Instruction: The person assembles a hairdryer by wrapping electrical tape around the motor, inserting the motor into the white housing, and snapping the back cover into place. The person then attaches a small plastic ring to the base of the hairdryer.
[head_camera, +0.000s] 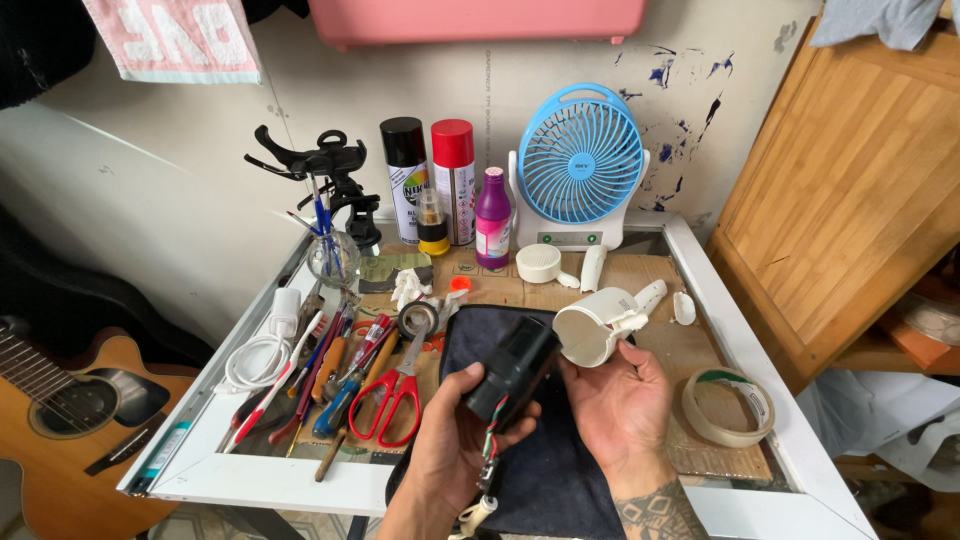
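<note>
While left hand (455, 440) grips black cylindrical motor unit (515, 370) tilted up for viewing, right hand (615, 400) cups it open-palmed; cream plastic housing (595, 325) lies on surface (700, 350) behind.

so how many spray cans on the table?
2, both upright at the back of the table: a black-capped spray can on the left, touching the red-capped spray can, left of the blue fan. None look hidden.
</note>
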